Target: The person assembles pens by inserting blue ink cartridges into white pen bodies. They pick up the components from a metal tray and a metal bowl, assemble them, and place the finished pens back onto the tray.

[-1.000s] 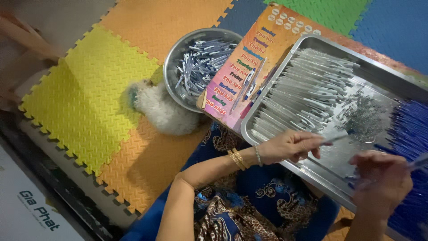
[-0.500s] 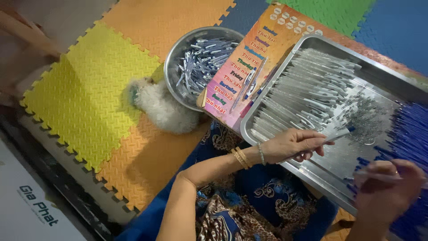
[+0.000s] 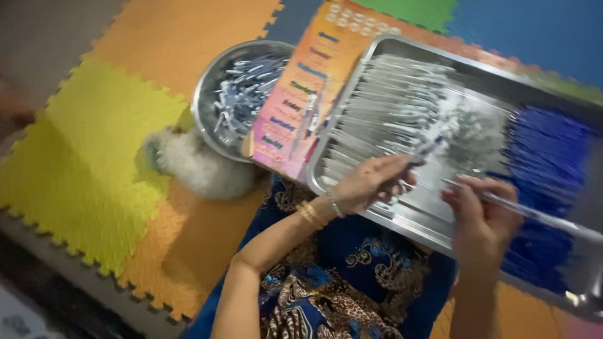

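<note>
My left hand point(image 3: 370, 183) hovers over the near edge of a large metal tray point(image 3: 408, 229) and pinches a small pen part with a blue tip point(image 3: 430, 145). My right hand point(image 3: 480, 216) is closed around a long clear pen tube point(image 3: 534, 215) that points to the right. The tray holds a pile of clear tubes point(image 3: 389, 119) on its left, a heap of tiny grey parts point(image 3: 480, 129) in the middle and a mass of blue pieces point(image 3: 543, 163) on its right.
A round metal bowl point(image 3: 210, 88) of grey-blue pieces stands left of the tray, with a colourful printed card point(image 3: 301, 94) leaning between them. A white fluffy thing point(image 3: 201, 166) lies by the bowl. Coloured foam mats point(image 3: 81, 163) cover the floor. My patterned blue clothing point(image 3: 339, 282) is below.
My left hand has lifted a blue-tipped part up from the tray. My right hand has risen back over the tray, holding a clear tube. The view has shifted closer.
</note>
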